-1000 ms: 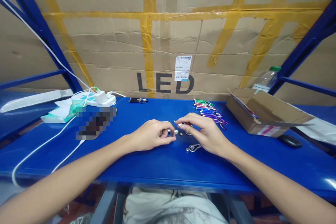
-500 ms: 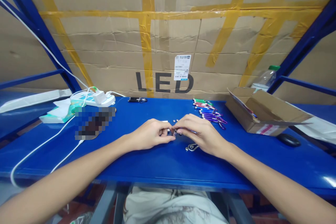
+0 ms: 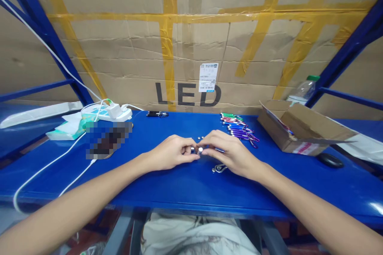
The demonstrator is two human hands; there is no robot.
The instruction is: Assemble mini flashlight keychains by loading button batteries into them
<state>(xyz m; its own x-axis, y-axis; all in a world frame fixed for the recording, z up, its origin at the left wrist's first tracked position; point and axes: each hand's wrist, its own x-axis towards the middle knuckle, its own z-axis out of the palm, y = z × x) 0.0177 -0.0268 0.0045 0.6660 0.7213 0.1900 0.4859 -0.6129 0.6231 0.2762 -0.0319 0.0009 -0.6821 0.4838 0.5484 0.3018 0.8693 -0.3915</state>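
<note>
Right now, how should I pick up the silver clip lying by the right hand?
Pinching the rim of the silver clip from the side nearest you looks best: it lies flat on the blue table, with its near edge uncovered and the right hand close to its far edge.

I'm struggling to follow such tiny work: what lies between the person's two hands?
In the head view, a small shiny metal piece lies between the left hand and the right hand; it is too small to identify.
</note>
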